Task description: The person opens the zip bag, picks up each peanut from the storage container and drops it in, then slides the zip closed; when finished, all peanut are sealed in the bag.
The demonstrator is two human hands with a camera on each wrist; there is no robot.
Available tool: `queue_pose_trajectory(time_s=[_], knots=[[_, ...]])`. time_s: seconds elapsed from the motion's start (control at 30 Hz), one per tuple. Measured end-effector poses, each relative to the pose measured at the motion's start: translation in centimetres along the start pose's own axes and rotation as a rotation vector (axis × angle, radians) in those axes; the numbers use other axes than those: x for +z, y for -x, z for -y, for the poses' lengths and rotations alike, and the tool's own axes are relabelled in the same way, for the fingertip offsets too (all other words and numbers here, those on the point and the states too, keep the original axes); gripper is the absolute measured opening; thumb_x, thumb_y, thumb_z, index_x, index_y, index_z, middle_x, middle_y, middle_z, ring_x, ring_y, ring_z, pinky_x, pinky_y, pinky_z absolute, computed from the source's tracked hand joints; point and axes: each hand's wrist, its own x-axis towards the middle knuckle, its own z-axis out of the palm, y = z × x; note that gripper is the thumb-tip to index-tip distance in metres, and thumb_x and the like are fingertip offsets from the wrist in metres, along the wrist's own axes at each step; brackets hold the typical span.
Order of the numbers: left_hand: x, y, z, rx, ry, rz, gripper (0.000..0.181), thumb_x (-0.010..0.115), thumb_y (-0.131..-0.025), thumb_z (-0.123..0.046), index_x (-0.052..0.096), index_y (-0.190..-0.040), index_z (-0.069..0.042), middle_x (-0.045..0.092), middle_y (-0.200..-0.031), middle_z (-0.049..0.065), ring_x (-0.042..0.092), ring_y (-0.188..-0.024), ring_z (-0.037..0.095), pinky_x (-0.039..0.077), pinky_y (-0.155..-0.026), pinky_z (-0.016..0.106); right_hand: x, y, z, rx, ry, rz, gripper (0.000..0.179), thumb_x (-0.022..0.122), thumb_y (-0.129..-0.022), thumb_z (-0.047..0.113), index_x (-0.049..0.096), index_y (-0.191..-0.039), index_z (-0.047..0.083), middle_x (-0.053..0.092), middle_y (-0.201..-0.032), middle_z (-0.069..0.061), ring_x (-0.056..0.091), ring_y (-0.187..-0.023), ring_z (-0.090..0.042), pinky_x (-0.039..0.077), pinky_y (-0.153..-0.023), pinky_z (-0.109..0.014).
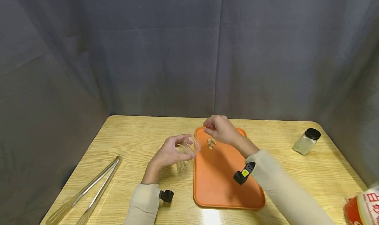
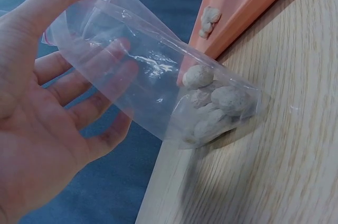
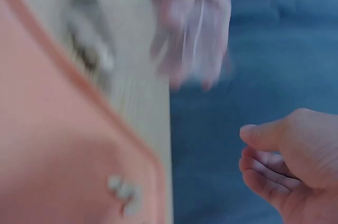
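Right sleeve [image 1: 284, 188] foremost, head view: pale pieces [image 1: 211, 143] lie on orange tray [image 1: 222, 188], near right hand [image 1: 220, 129].
Left wrist: left hand [image 2: 47, 129] grips part-filled clear bag [image 2: 158, 76] beside tray; best hold mouth wide. Right wrist: right hand loosely curled, seemingly released.

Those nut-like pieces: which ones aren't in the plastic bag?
The small cluster lying on the orange tray, toward its far end; the other pieces are inside the clear bag.

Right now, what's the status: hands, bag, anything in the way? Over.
Left hand holding clear plastic bag, nut-like pieces inside. Right hand raised by far end of orange tray, curled, nothing visible held. No obstacle seen between bag and tray.
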Motion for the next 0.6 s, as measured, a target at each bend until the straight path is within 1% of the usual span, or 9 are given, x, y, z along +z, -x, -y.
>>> queue_pose_trajectory(time_s=[0.13,0.23,0.3,0.4,0.5,0.6], knots=[[-0.1,0.1,0.1,0.002,0.009,0.001,0.073,0.086,-0.076,-0.022,0.055,-0.141,-0.008,0.067,-0.117,0.009,0.058,-0.106,0.018,0.041,-0.101,0.045,-0.1,-0.4,-3.3,0.111,0.047,0.006,0.009,0.073,-0.087,0.001,0.073,-0.094,-0.004,0.068,-0.081,-0.007,0.063,-0.074,-0.021,0.054,-0.07,-0.038],[-0.1,0.3,0.1,-0.001,0.023,0.004,0.074,0.086,-0.076,-0.022,0.055,-0.141,-0.008,0.067,-0.118,0.011,0.058,-0.106,0.019,0.04,-0.101,0.045,0.5,-0.2,-5.5,0.18,0.098,0.048,0.01,0.072,-0.087,0.001,0.073,-0.094,-0.005,0.068,-0.083,-0.009,0.063,-0.077,-0.024,0.054,-0.071,-0.041],[-0.1,0.5,0.0,-0.004,0.031,0.007,0.075,0.086,-0.076,-0.023,0.054,-0.142,-0.008,0.067,-0.119,0.011,0.058,-0.107,0.019,0.04,-0.101,0.046,1.1,0.1,-6.6,0.219,0.132,0.083,0.012,0.073,-0.086,0.003,0.073,-0.095,-0.005,0.069,-0.085,-0.011,0.063,-0.079,-0.026,0.054,-0.073,-0.042],[0.0,0.7,-0.1,-0.013,0.034,0.011,0.077,0.086,-0.076,-0.023,0.053,-0.143,-0.007,0.068,-0.119,0.009,0.057,-0.11,0.02,0.041,-0.102,0.046,2.0,0.7,-7.8,0.273,0.159,0.133,0.013,0.075,-0.086,0.006,0.074,-0.095,-0.004,0.07,-0.088,-0.012,0.064,-0.08,-0.026,0.054,-0.073,-0.041],[0.0,0.7,-0.2,-0.022,0.033,0.009,0.078,0.086,-0.076,-0.024,0.052,-0.144,-0.009,0.068,-0.12,0.007,0.056,-0.112,0.021,0.041,-0.102,0.046,2.8,1.0,-8.5,0.316,0.161,0.168,0.009,0.074,-0.088,0.008,0.074,-0.086,-0.001,0.069,-0.081,-0.009,0.062,-0.072,-0.022,0.051,-0.066,-0.035],[-0.1,0.6,-0.3,-0.028,0.034,0.006,0.077,0.086,-0.076,-0.024,0.052,-0.144,-0.01,0.068,-0.119,0.006,0.055,-0.113,0.022,0.041,-0.101,0.046,3.5,1.1,-8.9,0.33,0.159,0.176,0.014,0.07,-0.09,0.007,0.07,-0.076,0.004,0.065,-0.072,-0.004,0.053,-0.062,-0.017,0.043,-0.058,-0.03]])
